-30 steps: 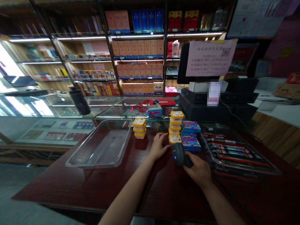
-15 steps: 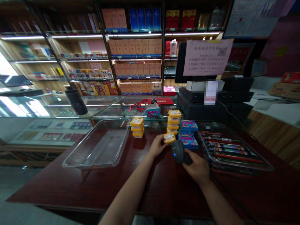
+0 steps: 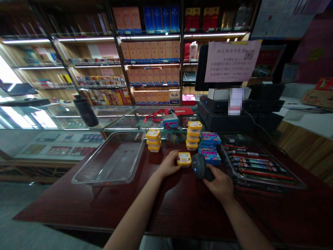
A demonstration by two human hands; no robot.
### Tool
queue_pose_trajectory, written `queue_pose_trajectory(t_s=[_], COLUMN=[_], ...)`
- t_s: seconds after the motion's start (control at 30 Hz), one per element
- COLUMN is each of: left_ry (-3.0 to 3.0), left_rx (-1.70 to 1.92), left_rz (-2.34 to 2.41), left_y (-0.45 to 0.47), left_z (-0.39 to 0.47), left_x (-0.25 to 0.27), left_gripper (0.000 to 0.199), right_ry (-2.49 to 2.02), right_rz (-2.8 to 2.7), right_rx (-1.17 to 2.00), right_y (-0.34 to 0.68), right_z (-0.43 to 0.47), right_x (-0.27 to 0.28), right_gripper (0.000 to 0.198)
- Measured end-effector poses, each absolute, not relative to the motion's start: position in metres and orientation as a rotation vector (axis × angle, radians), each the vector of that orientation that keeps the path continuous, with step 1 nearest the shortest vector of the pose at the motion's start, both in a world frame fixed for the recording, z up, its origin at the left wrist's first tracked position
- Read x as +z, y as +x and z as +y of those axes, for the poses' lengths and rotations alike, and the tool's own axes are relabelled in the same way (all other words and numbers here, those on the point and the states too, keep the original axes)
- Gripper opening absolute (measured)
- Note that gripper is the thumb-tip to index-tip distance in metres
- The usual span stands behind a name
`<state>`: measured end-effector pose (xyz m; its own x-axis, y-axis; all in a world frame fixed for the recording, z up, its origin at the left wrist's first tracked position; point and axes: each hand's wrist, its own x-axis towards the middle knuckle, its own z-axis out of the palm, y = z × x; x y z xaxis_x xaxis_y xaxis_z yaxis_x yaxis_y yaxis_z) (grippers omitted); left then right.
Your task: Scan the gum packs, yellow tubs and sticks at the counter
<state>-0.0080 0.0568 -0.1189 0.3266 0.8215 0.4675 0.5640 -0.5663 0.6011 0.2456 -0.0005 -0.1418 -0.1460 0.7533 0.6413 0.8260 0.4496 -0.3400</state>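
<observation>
My left hand (image 3: 169,164) grips a small yellow-lidded tub (image 3: 184,158) by its left side, low over the dark wooden table. In my right hand (image 3: 220,183) is a black barcode scanner (image 3: 199,166) with a blue light, its head close to the tub's right side. Behind the held tub rises a stack of yellow tubs (image 3: 193,136). A shorter stack of yellow tubs (image 3: 153,140) stands to the left. Blue patterned boxes (image 3: 209,155) lie in piles just behind the scanner.
A clear plastic tray (image 3: 104,181) sits on the left of the table (image 3: 125,205). On the right, another clear tray (image 3: 282,185) holds pens or pencils. Farther back are a small blue box (image 3: 170,122), a black bottle (image 3: 85,110) and a monitor with a paper sign (image 3: 231,62).
The tub in my left hand has moved left and slightly nearer, away from the tall stack, and its top is now fully visible. The scanner stays about where it was.
</observation>
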Motion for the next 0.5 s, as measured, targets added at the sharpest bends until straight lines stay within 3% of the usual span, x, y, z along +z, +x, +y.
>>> queue_pose_trajectory(t_s=[0.27,0.5], left_ry=[2.016,1.151], left_rx=[1.185,1.565], left_rz=[1.223,1.118], left_y=[-0.002,-0.012], left_z=[0.05,0.045], left_x=[-0.119,-0.133], left_gripper=[0.043,0.049], right_ry=[-1.337,-1.327], right_rz=[-1.954,-2.0], right_rx=[-0.093,-0.071], right_y=[0.245,0.246], right_z=[-0.005,-0.005], right_x=[-0.137,-0.14], right_gripper=[0.038,0.039])
